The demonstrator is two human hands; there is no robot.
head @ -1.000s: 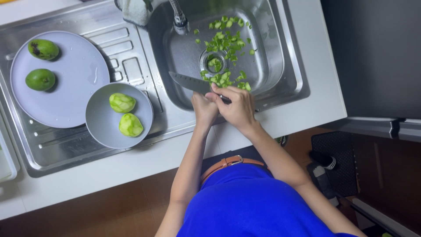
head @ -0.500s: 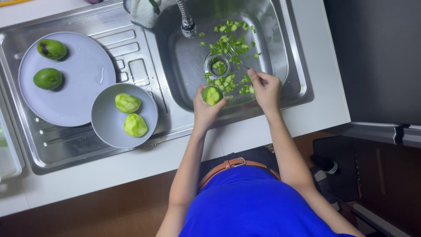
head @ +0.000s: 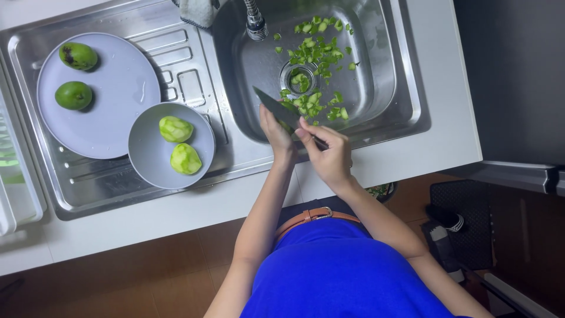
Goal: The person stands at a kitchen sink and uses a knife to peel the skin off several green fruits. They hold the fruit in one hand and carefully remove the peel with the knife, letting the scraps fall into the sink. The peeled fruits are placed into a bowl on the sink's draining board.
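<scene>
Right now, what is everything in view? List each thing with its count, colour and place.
sink: one, steel, top centre, basin under the hands
peel scraps: many, green, scattered in the basin and around the drain
tap: one, metal, at the basin's back edge
large plate: one, pale grey, on the draining board
unpeeled fruits: two, dark green, on the large plate's left side
bowl: one, grey, overlapping the plate's lower right rim
peeled fruits: two, pale green, in the bowl
counter: white, around the sink
knife: one, dark blade, over the basin's front edge
left hand: cupped by the blade; what it holds is hidden
right hand: grips the knife handle
</scene>
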